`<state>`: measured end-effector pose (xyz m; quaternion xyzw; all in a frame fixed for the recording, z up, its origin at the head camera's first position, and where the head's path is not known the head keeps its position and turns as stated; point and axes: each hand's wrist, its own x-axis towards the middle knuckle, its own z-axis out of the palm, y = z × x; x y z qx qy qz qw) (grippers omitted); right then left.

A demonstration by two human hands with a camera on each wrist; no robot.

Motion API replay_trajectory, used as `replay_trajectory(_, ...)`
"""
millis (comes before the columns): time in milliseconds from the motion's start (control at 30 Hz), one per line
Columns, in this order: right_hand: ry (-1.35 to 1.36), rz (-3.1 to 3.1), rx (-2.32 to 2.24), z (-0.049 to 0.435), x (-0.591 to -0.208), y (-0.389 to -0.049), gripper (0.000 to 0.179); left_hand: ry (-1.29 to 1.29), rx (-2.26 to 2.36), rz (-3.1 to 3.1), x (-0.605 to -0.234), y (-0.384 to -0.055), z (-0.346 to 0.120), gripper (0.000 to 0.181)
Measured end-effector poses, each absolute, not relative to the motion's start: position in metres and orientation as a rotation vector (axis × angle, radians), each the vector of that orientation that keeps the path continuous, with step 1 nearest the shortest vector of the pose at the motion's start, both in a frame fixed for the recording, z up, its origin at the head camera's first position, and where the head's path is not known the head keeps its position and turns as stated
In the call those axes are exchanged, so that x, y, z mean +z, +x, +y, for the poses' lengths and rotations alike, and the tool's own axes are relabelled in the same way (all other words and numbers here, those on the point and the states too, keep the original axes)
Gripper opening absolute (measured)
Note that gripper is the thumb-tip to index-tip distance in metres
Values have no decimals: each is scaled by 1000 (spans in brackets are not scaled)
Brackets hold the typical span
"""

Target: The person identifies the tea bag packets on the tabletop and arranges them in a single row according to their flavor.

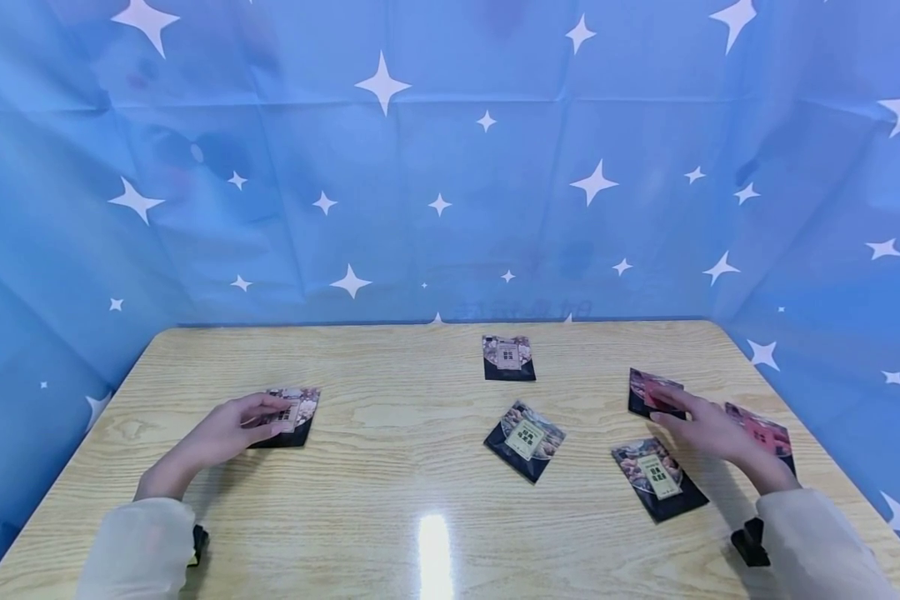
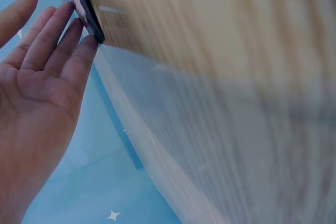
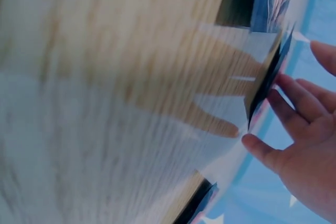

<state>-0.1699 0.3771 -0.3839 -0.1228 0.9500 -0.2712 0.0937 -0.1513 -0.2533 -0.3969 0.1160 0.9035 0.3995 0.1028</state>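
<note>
Over a flat packet with a pinkish-white label (image 1: 300,417), at the table's left, my left hand (image 1: 228,429) rests its fingertips. The left wrist view shows those fingers (image 2: 50,43) straight, with the thumb held apart from the packet. On the right, the relaxed fingers of my right hand (image 1: 708,429) touch a red-labelled packet (image 1: 637,396). The right wrist view catches that packet edge-on (image 3: 270,74), the fingers against its far side and the thumb off it. Another red-labelled packet (image 1: 776,437) lies partly behind the right wrist.
Nearer me than the right hand lies a cream-labelled packet (image 1: 660,479). A matching packet (image 1: 525,442) lies mid-table, and a pinkish-white-labelled packet (image 1: 508,358) is close to the back edge. Behind the wooden table (image 1: 390,517) hangs a blue star-patterned curtain (image 1: 420,150).
</note>
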Motion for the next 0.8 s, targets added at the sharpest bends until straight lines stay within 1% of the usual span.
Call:
replay_trajectory(267,-382,2843,-788,374,-378,-173,55,355,1169,2659,-396,-153,-254,40)
replay_trajectory(467,-446,2849,-828,367,-365,-185,52,360,1159,2660,-396,-154,-255,42)
replay_trajectory(600,-459,2778,-923,354,-356,-196,53,352,1168,2651,-396,-154,-255,43)
replay_trajectory(800,-492,2745,-949,321,-346,-209,57,359,1175,2652,-396,-154,-255,42)
